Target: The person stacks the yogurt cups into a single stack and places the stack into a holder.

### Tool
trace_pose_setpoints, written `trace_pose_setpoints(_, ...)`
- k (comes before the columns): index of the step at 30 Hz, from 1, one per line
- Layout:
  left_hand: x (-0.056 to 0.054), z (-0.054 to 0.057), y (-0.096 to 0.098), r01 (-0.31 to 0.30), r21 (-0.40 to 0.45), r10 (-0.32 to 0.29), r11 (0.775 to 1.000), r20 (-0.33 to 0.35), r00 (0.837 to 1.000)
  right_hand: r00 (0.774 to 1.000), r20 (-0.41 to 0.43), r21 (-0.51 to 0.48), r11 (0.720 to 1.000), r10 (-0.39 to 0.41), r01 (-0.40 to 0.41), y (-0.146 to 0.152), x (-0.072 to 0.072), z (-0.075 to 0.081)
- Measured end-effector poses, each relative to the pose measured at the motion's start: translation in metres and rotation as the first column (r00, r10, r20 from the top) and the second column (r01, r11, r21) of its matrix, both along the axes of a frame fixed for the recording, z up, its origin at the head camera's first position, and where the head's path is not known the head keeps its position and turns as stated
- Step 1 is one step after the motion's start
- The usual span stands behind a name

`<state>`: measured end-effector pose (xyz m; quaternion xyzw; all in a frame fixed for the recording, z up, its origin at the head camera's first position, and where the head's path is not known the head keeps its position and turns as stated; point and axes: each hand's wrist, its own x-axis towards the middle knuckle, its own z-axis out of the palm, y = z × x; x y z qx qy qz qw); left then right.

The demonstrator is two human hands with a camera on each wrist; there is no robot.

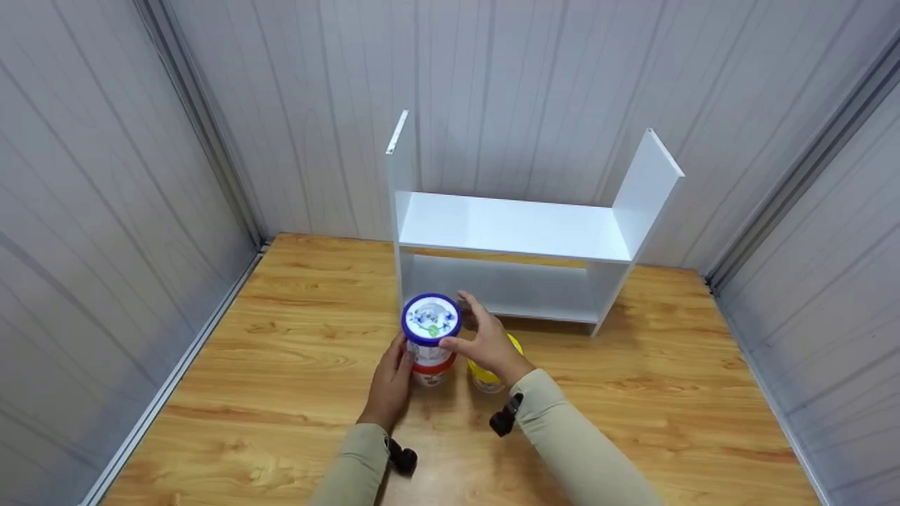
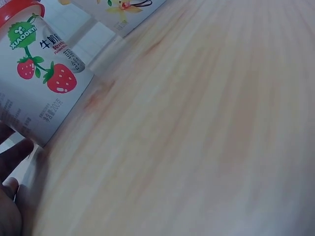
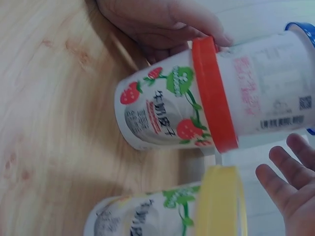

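A blue-lidded tub (image 1: 432,320) stands upright on a red-lidded tub (image 3: 170,105) with strawberries printed on its side. My left hand (image 1: 389,385) is at the left side of this stack, thumb near the seam between the tubs and fingers low beside the strawberry tub. My right hand (image 1: 490,344) is spread at the right of the blue-lidded tub, its thumb overlapping the tub's edge in the head view. In the right wrist view, its fingers (image 3: 283,172) are extended and apart from the tub. Partly hidden under my right hand is a yellow-lidded tub (image 1: 487,379).
A white two-level shelf (image 1: 520,226) with tall side panels stands behind the tubs, toward the back wall (image 1: 492,91). Everything rests on a wood-grain surface (image 1: 281,365), with panelled walls at left and right.
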<state>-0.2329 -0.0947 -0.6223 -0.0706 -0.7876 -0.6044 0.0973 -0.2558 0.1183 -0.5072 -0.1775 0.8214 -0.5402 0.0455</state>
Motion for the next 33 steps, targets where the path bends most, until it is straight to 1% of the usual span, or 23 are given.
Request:
trace_pose_setpoints(4,0.003,-0.002,0.000,-0.016,-0.024,0.016,1.000,0.003,1.000,1.000,-0.007,-0.005,1.000,0.011,-0.011,0.010,0.002,0.003)
trace_pose_setpoints(9,0.005,-0.003,0.001,-0.051,-0.065,0.051,0.997,0.012,0.999,0.999,-0.031,0.036,0.999,-0.010,0.011,0.025,0.004,0.007)
trace_pose_setpoints(14,0.004,-0.003,0.003,-0.045,-0.068,0.047,0.997,0.020,0.999,0.996,-0.087,0.057,0.998,-0.027,0.032,0.043,0.003,0.009)
trace_pose_setpoints(19,0.002,-0.003,0.004,-0.038,-0.060,0.039,0.997,0.023,0.999,0.989,-0.144,0.060,0.997,-0.041,0.050,0.061,0.002,0.006)
trace_pose_setpoints(22,0.002,-0.001,0.003,-0.036,-0.048,0.036,0.998,0.010,0.999,0.986,-0.154,0.056,0.996,-0.059,0.068,0.069,0.002,0.001)
trace_pose_setpoints(26,0.004,0.001,0.002,-0.034,-0.045,0.034,0.998,-0.004,0.999,0.988,-0.144,0.034,0.997,-0.058,0.063,0.080,0.004,-0.012)
trace_pose_setpoints(33,0.005,0.003,0.001,-0.012,-0.035,0.012,0.999,0.026,1.000,0.991,-0.120,-0.038,0.998,-0.051,0.046,0.094,0.005,-0.030)
